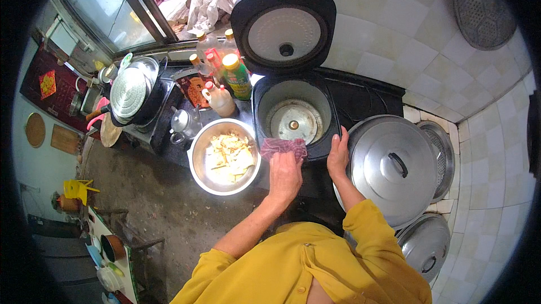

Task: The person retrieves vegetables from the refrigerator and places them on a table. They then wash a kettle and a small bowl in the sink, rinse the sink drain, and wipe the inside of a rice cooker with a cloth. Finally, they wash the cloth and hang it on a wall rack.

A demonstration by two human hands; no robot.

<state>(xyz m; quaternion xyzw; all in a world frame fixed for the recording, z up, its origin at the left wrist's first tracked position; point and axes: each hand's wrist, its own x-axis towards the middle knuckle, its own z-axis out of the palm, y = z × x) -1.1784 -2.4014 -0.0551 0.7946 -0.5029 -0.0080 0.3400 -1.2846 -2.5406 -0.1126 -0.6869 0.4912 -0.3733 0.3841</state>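
Note:
A black rice cooker (256, 105) stands before me with its lid (285, 29) raised. Its inner pot is out, so the metal heating plate (296, 123) shows at the bottom. My left hand (286, 175) grips a purple-red cloth (282, 148) against the front rim of the cooker. At the cooker's front right side rests my right hand (339, 155), fingers extended and holding nothing. Left of the cooker is a steel bowl (195, 164) with pale yellow pieces of food (230, 156) in it.
A large lidded metal pot (380, 185) sits close on the right, with another metal lid (424, 245) below it. Several bottles (238, 78), a white jug (219, 100) and a metal teapot (181, 122) stand to the left. Farther left, a wok (158, 92) rests on a stove.

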